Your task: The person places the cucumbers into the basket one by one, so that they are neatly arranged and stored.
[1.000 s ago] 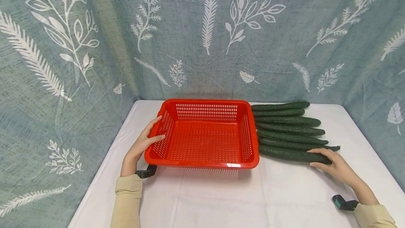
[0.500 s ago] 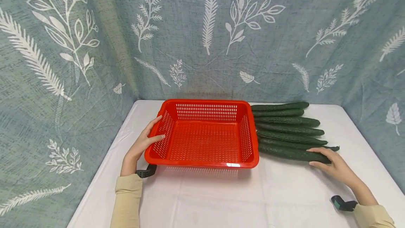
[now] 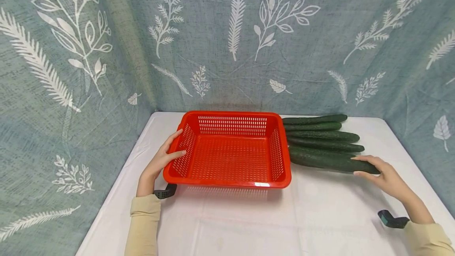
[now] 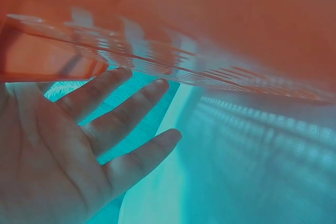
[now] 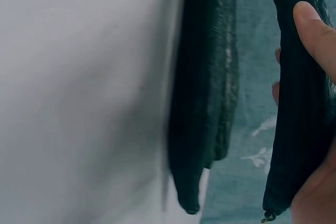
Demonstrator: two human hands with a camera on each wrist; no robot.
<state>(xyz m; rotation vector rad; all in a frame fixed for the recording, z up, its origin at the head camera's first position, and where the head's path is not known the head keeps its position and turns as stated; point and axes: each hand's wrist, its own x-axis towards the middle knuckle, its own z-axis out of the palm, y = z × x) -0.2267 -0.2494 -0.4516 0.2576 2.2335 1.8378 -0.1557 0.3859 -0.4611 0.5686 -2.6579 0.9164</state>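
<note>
A red slotted plastic basket [image 3: 231, 161] with nothing in it sits at the middle of the table. Along its left rim rests my left hand [image 3: 161, 159], thumb and index finger over the edge. Three straight, spread fingers [image 4: 128, 108] lie beside the basket's outer wall in the left wrist view. My right hand [image 3: 382, 175] grips the right end of a long dark green cucumber [image 3: 323, 159]. The right wrist view has the thumb [image 5: 315, 30] across this cucumber, which is raised apart from the others. Its left end meets the basket's right wall in the head view.
Several more cucumbers [image 3: 321, 136] lie side by side to the right of the basket, their left ends hidden by its rim. A white cloth [image 3: 249, 224] covers the table. Patterned blue-green curtains [image 3: 213, 50] stand close behind and at both sides.
My right hand has lifted the nearest cucumber and shifted it slightly back and right, so it now covers cucumbers behind it. The left hand and basket stay in place.
</note>
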